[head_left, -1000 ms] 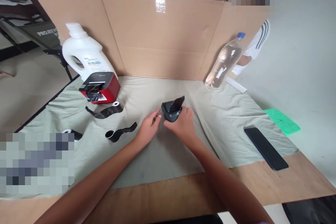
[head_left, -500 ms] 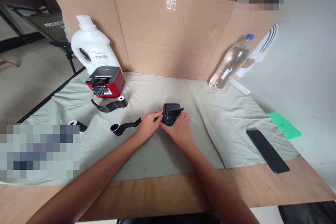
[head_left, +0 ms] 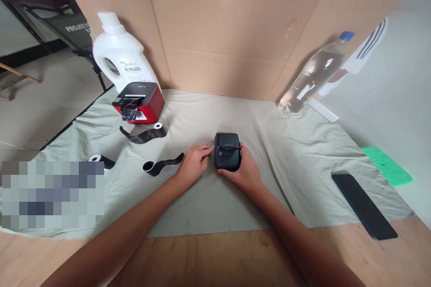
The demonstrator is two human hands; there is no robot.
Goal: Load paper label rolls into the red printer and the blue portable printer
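Note:
A small black portable printer [head_left: 227, 158] stands on the cloth between my hands, with a dark strip [head_left: 229, 147] lying across its slot below the lid. My right hand [head_left: 245, 163] is wrapped round its right side and near corner, thumb along the bottom edge. On the other side, my left hand [head_left: 195, 161] has its fingers curled, and one fingertip meets the printer's left edge. Its palm is hidden. Just left of that hand lies a partly unrolled black label strip [head_left: 163, 164]. Another black label roll [head_left: 148, 134] rests farther back.
A red and black printer [head_left: 143, 103] stands before a white detergent bottle [head_left: 124, 56]. A cardboard panel [head_left: 218, 31] closes off the back, with a clear water bottle [head_left: 313, 74] leaning there. At right are a phone [head_left: 363, 206] and a green pad [head_left: 387, 166]. A person's sleeve [head_left: 372, 47] shows beyond.
The raised flap or strip on the portable printer now lies flatter across its front. My left hand has drawn back slightly from the printer. The view has shifted and tilted down.

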